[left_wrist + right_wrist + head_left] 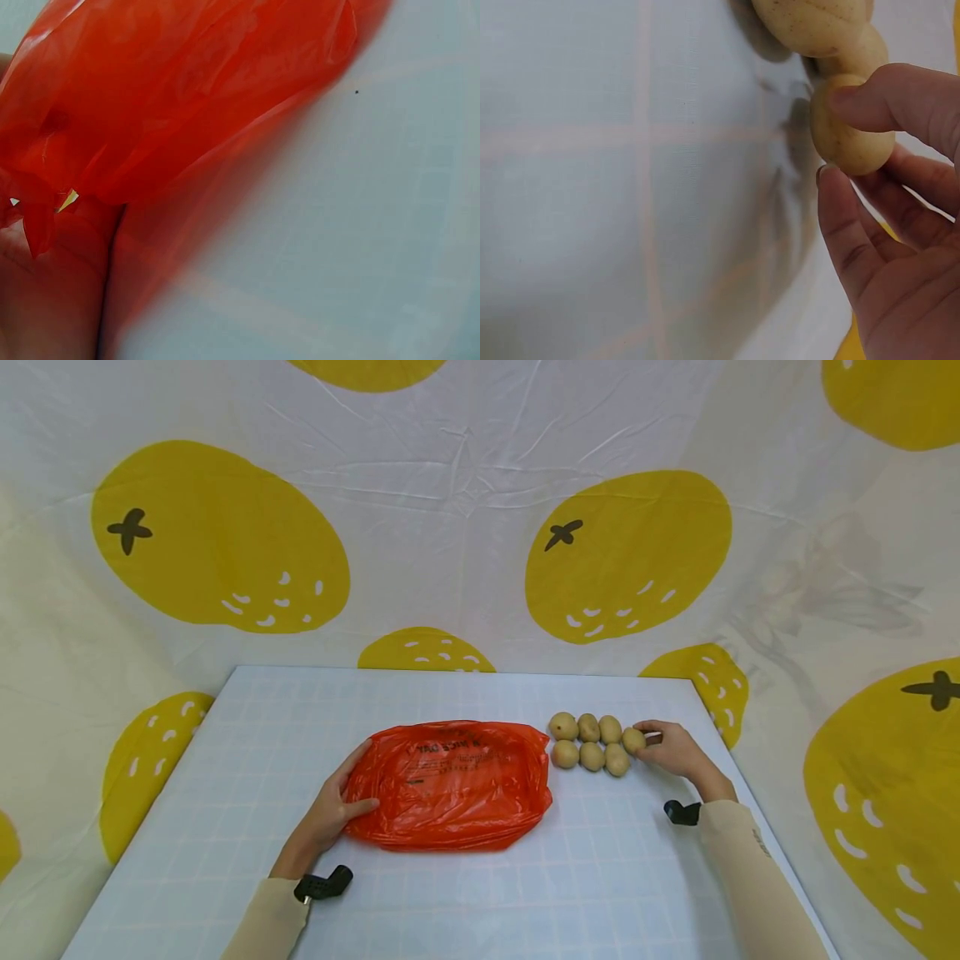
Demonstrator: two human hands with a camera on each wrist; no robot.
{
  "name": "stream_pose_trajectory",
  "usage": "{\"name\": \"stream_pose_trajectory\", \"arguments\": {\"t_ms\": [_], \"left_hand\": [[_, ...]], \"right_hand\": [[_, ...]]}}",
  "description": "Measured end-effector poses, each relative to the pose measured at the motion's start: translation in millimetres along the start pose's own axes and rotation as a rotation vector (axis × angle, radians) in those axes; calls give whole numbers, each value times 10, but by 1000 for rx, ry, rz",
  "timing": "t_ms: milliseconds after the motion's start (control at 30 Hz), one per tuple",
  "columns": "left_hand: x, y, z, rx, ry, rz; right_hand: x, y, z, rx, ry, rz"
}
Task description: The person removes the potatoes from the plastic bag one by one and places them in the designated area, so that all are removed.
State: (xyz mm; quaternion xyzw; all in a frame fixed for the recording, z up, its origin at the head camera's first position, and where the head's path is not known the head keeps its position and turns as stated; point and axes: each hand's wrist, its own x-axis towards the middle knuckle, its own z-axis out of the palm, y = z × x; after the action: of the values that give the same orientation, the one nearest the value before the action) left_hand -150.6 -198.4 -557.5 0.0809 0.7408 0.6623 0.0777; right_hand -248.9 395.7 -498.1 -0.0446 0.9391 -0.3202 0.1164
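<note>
A red plastic bag (457,789) with dark printing lies flat in the middle of the table. My left hand (334,803) holds its left end, thumb over the top and fingers along the far edge. In the left wrist view the crinkled red plastic (165,97) covers most of that hand's fingers. To the right of the bag, several potatoes sit in two rows, among them a front-row potato (565,754). At the right end of the rows, my right hand (671,750) pinches a potato (847,139) between thumb and fingers, close beside the others.
A pale checked cloth covers the table (622,877). Behind and at both sides hangs a white curtain (465,568) printed with large yellow fruit. Black camera mounts sit at the left wrist (324,883) and the right wrist (682,813).
</note>
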Motion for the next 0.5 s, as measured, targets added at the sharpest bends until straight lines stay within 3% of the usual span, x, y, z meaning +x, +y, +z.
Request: {"name": "stream_pose_trajectory", "arguments": {"t_ms": [500], "left_hand": [[2, -8, -2, 2, -8, 13]], "right_hand": [[57, -6, 15, 5, 6, 13]]}}
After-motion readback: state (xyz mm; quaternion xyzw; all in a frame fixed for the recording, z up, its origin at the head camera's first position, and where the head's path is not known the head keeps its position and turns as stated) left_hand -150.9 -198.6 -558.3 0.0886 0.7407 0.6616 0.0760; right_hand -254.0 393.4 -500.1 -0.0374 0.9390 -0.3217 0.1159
